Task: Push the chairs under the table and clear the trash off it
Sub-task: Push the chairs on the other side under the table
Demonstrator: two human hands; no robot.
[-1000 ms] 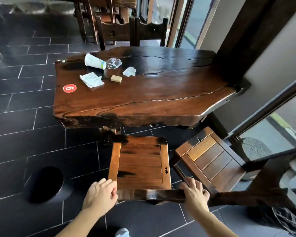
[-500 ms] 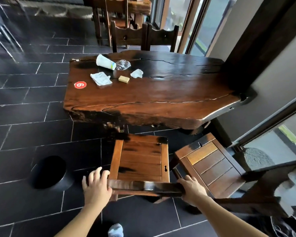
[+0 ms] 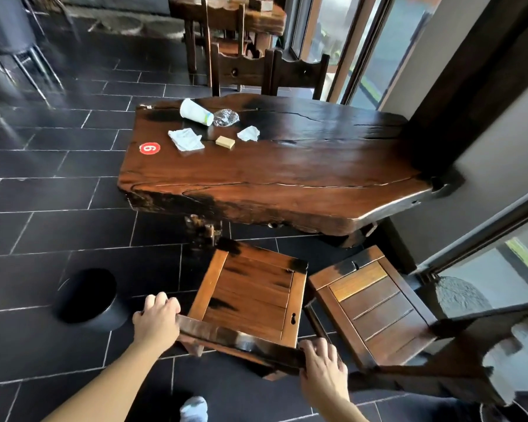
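A dark slab wooden table (image 3: 287, 178) fills the middle of the view. Near its far left end lie a tipped white paper cup (image 3: 195, 112), crumpled clear plastic (image 3: 225, 117), a flat napkin (image 3: 186, 139), a small crumpled tissue (image 3: 249, 134) and a tan block (image 3: 225, 142). In front of the table stands a wooden chair (image 3: 250, 296), its seat just short of the table edge. My left hand (image 3: 156, 321) grips the left end of its backrest and my right hand (image 3: 323, 365) grips the right end. A second chair (image 3: 372, 303) stands angled to its right.
A black round bin (image 3: 89, 296) sits on the dark tiled floor left of the chair. Two more chairs (image 3: 269, 73) stand behind the table, with another table beyond them. Glass doors and a grey wall close off the right side. A red number sticker (image 3: 149, 148) marks the tabletop.
Both hands stay on the chair's backrest. The chair has turned slightly, its left end now further forward, and the view has lifted to show more of the room.
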